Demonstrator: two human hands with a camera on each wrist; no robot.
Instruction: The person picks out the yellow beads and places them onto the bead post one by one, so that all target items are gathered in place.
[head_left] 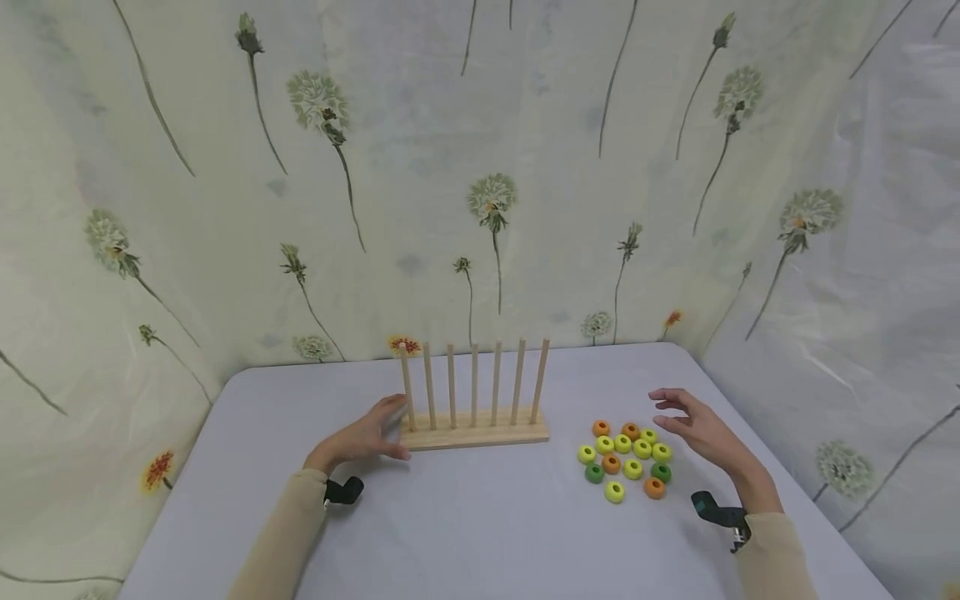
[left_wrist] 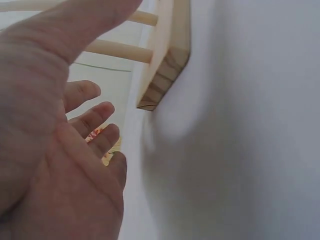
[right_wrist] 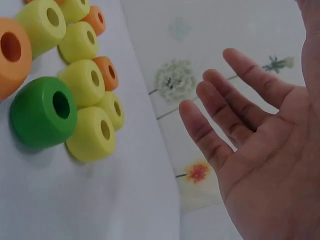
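A wooden stand with a row of several upright pegs stands toward the back of the table. At its left end is my left hand, thumb and fingers spread apart around the corner of the base. The left wrist view shows a gap between the palm and the end of the wood. To the right lies a loose group of round beads with holes: yellow, orange and green. My right hand hovers just right of them, fingers loosely extended and holding nothing.
The white table has rounded back corners and meets a curtain printed with dandelions behind and at the sides. Each wrist carries a small black camera on a strap.
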